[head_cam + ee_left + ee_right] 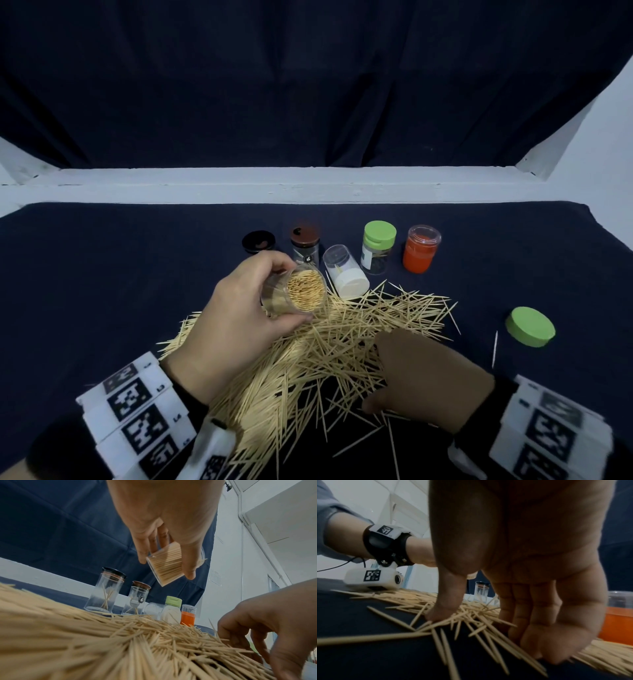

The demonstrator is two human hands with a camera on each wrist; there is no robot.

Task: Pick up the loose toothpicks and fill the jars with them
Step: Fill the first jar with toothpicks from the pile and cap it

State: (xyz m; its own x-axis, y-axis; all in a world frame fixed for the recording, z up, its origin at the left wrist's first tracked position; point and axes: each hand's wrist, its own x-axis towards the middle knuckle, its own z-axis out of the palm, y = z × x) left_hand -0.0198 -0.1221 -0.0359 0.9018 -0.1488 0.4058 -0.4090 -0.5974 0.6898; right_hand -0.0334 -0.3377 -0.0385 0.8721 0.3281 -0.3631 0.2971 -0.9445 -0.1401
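Observation:
A big heap of loose toothpicks point(342, 339) covers the dark cloth in front of me. My left hand point(289, 294) grips a clear jar point(306, 291), packed full of toothpicks and tilted with its mouth towards me, just above the heap's far-left part. In the left wrist view thumb and fingers wrap the jar point(167, 566). My right hand point(375, 375) is down on the heap's right side. Its thumb and curled fingers point(532, 646) close over a bunch of toothpicks point(471, 623).
Behind the heap stand a black-lidded jar point(258, 241), a brown-lidded jar point(305, 245), a green-lidded jar point(376, 251) and an open orange jar point(421, 248). A clear white-capped jar point(346, 274) lies on its side. A loose green lid point(530, 327) and one stray toothpick point(494, 349) lie at the right.

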